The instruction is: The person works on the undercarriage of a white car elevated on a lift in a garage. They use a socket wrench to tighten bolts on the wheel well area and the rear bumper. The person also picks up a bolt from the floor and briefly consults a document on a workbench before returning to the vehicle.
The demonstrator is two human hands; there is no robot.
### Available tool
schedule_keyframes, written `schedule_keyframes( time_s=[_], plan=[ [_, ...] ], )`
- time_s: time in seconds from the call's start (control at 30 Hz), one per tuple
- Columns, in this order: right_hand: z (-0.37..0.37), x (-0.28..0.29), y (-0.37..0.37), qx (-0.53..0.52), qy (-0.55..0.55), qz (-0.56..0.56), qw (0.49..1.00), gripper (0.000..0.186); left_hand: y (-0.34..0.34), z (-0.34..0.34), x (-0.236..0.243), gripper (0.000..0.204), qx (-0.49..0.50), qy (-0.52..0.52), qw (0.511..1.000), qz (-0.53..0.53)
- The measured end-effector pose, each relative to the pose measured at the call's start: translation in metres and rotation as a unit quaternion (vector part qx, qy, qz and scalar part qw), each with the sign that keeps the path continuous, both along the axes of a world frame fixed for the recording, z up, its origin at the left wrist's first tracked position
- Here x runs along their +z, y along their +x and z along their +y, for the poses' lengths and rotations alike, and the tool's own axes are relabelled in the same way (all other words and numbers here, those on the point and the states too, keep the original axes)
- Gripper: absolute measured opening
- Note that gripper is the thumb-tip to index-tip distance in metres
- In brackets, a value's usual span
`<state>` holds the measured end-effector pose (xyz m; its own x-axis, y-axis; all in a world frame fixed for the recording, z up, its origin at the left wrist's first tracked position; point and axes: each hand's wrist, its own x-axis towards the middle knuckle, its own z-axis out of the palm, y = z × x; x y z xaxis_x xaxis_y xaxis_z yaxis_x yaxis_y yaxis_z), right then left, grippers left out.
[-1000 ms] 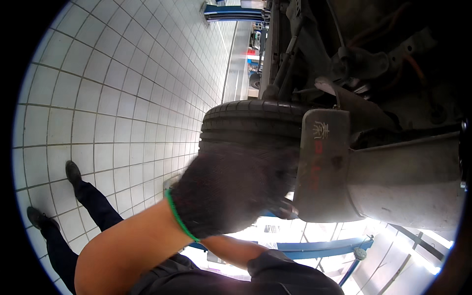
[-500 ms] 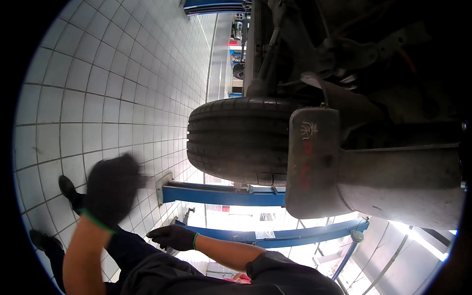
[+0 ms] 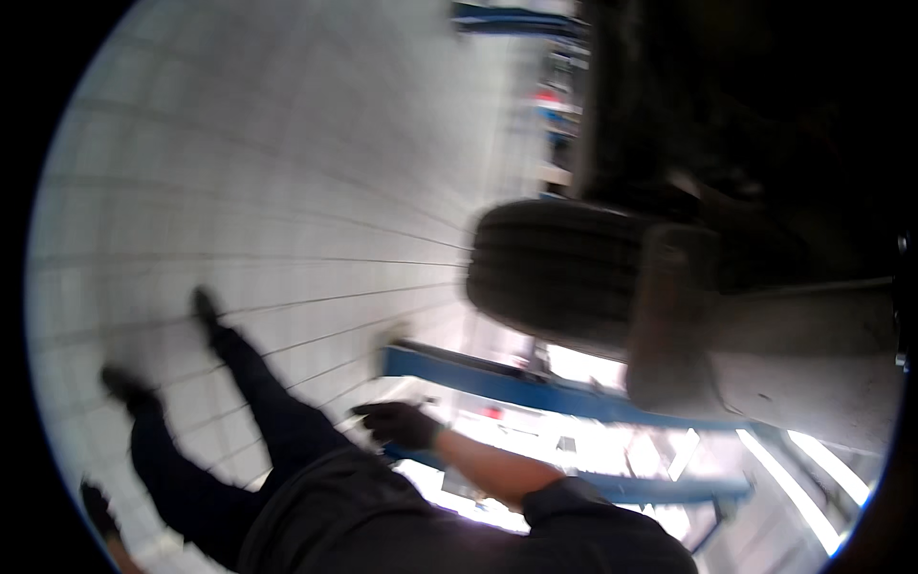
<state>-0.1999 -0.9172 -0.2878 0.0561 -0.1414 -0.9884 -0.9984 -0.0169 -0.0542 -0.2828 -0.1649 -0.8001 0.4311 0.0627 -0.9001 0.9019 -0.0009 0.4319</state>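
In a blurred head view, my left hand (image 3: 100,509), in a dark glove, hangs at the lower-left rim, away from the car, its fingers smeared by motion. My right hand (image 3: 400,423), also dark-gloved, is below the blue beam, near my body, fingers apart and partly bent; I make out nothing held. Above and right of it a raised car's dark tyre (image 3: 545,268) sits beside a mudflap (image 3: 669,325), with a grey body panel (image 3: 803,354) to its right and the shadowed underside above.
Blue lift beams (image 3: 459,373) run below the wheel and higher up at top. My legs and shoes stand on white floor tiles (image 3: 268,163) at left. Blurred workshop items show beyond the tyre, and bright strip lights (image 3: 779,478) at lower right.
My left hand moved from the tyre down and left to the picture's edge. The view has swung, shifting the tyre and right hand rightward in the picture and blurring everything.
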Motion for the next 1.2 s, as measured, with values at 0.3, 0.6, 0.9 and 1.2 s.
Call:
schedule_keyframes(
  time_s=[0.3,0.6,0.9,1.2],
  plan=[
    [0.161,0.056,0.162,0.235,-0.164,-0.123,0.95,0.031,0.082,-0.072,0.339,0.036,-0.11,0.163,0.98,-0.028],
    [0.271,0.034,0.291,0.62,-0.045,-0.273,0.734,0.023,0.134,0.119,0.546,0.043,0.086,0.334,0.936,-0.066],
    [0.414,-0.141,0.501,0.885,-0.001,-0.096,0.455,0.017,0.078,0.158,0.542,0.046,0.209,0.418,0.882,0.054],
    [0.767,0.043,0.665,0.501,0.125,-0.341,0.785,0.028,0.114,0.249,0.573,0.029,0.465,0.364,0.805,0.059]
  ],
)
